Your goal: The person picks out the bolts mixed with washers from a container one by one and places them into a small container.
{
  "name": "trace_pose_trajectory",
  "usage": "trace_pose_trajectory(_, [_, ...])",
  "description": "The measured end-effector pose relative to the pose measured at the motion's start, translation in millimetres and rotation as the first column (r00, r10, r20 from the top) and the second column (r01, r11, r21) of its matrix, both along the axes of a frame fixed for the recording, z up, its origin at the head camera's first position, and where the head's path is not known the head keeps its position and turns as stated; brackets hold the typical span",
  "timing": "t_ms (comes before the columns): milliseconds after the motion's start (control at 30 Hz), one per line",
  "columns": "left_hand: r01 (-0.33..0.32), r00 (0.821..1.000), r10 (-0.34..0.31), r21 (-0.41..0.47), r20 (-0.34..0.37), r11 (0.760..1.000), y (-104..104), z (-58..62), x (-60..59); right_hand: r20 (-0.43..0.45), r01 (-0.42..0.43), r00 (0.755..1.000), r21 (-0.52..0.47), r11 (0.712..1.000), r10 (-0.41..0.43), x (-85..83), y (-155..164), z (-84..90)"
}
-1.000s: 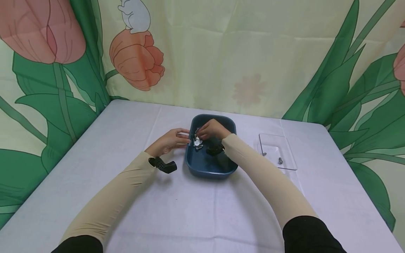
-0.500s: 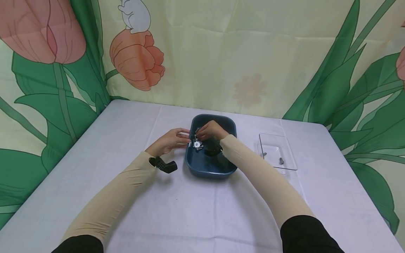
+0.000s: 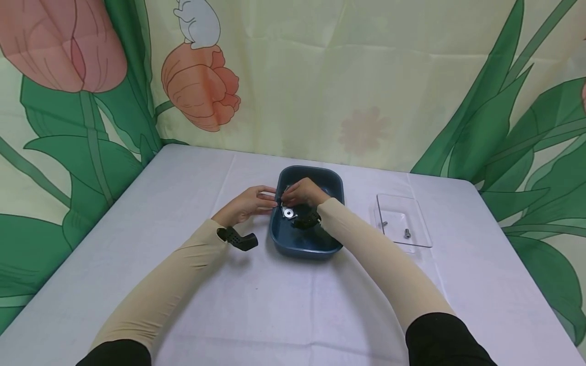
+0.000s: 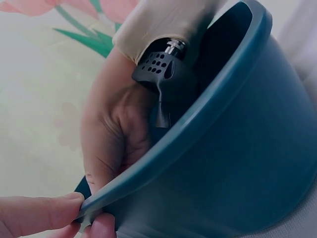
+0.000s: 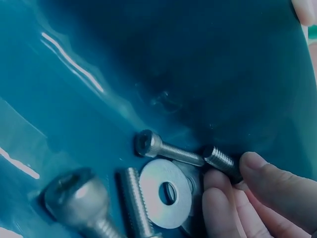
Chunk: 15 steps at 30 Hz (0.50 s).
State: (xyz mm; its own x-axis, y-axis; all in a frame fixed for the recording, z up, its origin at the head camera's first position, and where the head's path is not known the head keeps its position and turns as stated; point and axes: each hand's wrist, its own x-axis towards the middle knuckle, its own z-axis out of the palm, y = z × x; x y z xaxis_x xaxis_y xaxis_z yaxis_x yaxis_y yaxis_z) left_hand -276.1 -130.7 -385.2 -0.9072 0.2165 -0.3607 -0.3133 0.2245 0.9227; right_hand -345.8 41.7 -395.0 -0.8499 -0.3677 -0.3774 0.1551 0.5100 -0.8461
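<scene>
A dark blue plastic bin stands on the cloth-covered table. My left hand is at its left side; in the left wrist view its thumb and fingers pinch the rim. My right hand reaches down inside. In the right wrist view its thumb and fingers pinch a threaded bolt, whose far end is hidden by the fingers. Close beside them lie a flat washer, a slim socket-head bolt, a threaded shank and a larger socket-head bolt.
To the right of the bin sits a clear shallow tray with a bolt and another small metal piece in it. A flower-patterned curtain hangs behind the table's far edge.
My right hand has shifted a little toward me inside the bin, and the small metal parts by its fingers have moved slightly. The left hand stays at the rim.
</scene>
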Motion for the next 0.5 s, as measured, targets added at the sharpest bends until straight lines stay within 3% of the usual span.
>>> trace_pose_trajectory(233, [0.003,1.000,-0.003,0.006,-0.003,1.000,0.0,-0.2,0.1,0.016,0.063,0.998,-0.055,0.996,-0.063,0.2,-2.2,-3.8])
trace_pose_trajectory(500, [0.002,1.000,-0.002,0.020,-0.009,1.000,0.6,-0.5,1.3,-0.025,0.059,0.998,-0.083,0.995,-0.061,1.8,0.5,-1.9])
